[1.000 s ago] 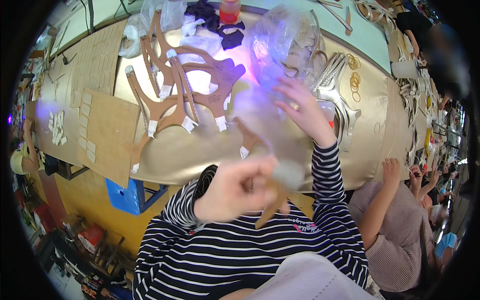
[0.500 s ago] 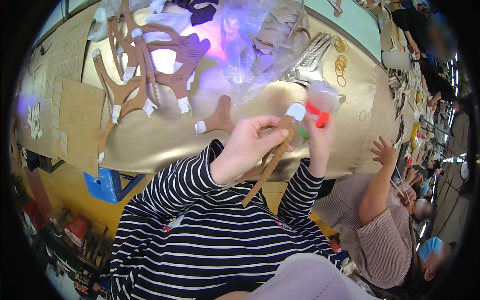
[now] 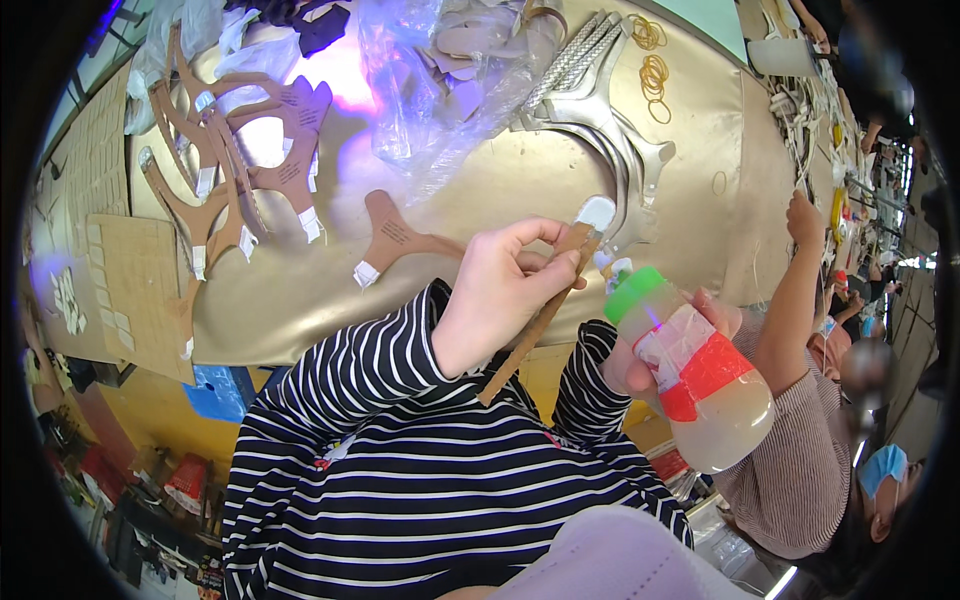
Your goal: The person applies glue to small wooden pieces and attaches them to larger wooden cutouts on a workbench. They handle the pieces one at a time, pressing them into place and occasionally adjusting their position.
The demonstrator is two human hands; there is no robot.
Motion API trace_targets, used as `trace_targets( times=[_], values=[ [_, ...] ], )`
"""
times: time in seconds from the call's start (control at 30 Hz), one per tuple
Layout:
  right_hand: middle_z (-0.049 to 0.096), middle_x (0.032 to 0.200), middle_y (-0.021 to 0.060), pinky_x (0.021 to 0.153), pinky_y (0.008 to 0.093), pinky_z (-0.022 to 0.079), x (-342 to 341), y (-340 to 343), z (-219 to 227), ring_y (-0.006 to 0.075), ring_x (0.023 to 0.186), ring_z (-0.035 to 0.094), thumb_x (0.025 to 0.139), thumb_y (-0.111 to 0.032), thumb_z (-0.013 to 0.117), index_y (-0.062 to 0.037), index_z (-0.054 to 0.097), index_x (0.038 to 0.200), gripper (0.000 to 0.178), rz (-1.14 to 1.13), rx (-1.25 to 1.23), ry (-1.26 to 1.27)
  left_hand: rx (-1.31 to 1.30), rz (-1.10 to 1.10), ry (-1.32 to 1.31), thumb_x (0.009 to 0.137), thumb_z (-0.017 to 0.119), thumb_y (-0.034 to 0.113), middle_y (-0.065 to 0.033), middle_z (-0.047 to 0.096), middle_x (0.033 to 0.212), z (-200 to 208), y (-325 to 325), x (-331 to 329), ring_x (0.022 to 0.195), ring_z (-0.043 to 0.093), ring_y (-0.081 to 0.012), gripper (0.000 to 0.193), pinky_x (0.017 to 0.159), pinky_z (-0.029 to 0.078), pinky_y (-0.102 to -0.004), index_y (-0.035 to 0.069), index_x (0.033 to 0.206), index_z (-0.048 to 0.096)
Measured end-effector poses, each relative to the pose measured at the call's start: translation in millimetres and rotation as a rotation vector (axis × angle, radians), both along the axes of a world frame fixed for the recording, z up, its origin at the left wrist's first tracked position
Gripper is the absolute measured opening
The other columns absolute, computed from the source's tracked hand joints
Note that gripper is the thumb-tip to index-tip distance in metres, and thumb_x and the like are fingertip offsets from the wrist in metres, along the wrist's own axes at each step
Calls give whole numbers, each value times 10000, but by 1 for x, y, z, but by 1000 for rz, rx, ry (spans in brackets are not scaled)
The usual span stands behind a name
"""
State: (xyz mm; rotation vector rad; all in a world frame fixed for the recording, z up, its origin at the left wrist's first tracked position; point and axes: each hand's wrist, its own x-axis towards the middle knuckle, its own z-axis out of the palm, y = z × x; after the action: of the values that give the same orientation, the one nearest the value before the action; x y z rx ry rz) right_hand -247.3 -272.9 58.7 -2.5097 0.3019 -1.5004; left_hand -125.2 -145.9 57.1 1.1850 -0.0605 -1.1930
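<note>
Left hand (image 3: 505,285) pinching strap (image 3: 525,345), right hand (image 3: 630,372) gripping bottle (image 3: 705,385)

On a clock laid over the head view, a cardboard sheet (image 3: 145,290) is lying at 9 on the gold-covered table (image 3: 310,310), and a blue stool (image 3: 215,392) is standing at 8. Forked brown pieces (image 3: 285,178) are overlapping at 10; nearer the centre, a single brown piece (image 3: 395,235) is lying with one arm running behind the left hand. A clear bag (image 3: 415,130) is lying crumpled just before 12. At the centre, the left hand's grip is pinching the brown strap between thumb and fingers, the strap slanting from 6 up to a white tip (image 3: 596,212) at 2. Silver pieces (image 3: 595,105) are lying at 1, rubber bands (image 3: 655,72) beside them. The right hand's grip is wrapping around the green-capped bottle at 4. The bottle is tilting, its nozzle (image 3: 603,262) pointing toward 11, just beside the strap; whether they are touching cannot be told. A co-worker (image 3: 800,470) is sitting farther right at 4.
</note>
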Motion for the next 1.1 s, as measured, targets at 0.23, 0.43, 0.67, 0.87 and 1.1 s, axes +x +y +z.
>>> trace_targets(
  times=[0.23, 0.43, 0.67, 0.87, 1.1],
  values=[
    [581, 799, 135, 548, 318, 409, 6, 1, 12, 236, 623, 542, 867, -665, 418, 32, 545, 1009, 722, -89, -121, 118, 15, 2, -183, 913, 597, 89, -71, 696, 783, -3, -1, -3, 642, 597, -47, 167, 527, 454, -182, -7, 1049, 591],
    [518, 952, 92, 733, 309, 456, -17, 0, 30, 215, 831, 527, 631, -599, 793, 14, 496, 1190, 881, 120, 24, 480, 52, 51, -191, 832, 664, 49, -78, 643, 894, -1, -3, -4, 658, 642, -84, 164, 543, 485, -218, -40, 962, 619],
    [510, 945, 94, 710, 310, 448, -16, -1, 36, 218, 817, 523, 654, -607, 758, 12, 516, 1160, 836, 128, 11, 518, 31, 69, -162, 837, 656, 45, -82, 648, 900, -3, 0, 0, 695, 658, -102, 161, 573, 506, -222, -51, 960, 617],
    [512, 930, 97, 686, 312, 439, -10, -1, 37, 221, 794, 522, 675, -628, 717, 14, 530, 1134, 811, 99, -55, 505, 34, 55, -157, 845, 653, 43, -79, 646, 896, 1, 1, 0, 725, 671, -112, 161, 583, 514, -221, -55, 966, 614],
    [514, 912, 101, 657, 313, 429, -7, -2, 37, 224, 768, 521, 700, -653, 668, 16, 547, 1104, 791, 68, -126, 489, 29, 57, -95, 851, 649, 45, -72, 645, 902, 1, 6, 3, 728, 670, -108, 162, 581, 512, -216, -51, 978, 615]
  ],
)
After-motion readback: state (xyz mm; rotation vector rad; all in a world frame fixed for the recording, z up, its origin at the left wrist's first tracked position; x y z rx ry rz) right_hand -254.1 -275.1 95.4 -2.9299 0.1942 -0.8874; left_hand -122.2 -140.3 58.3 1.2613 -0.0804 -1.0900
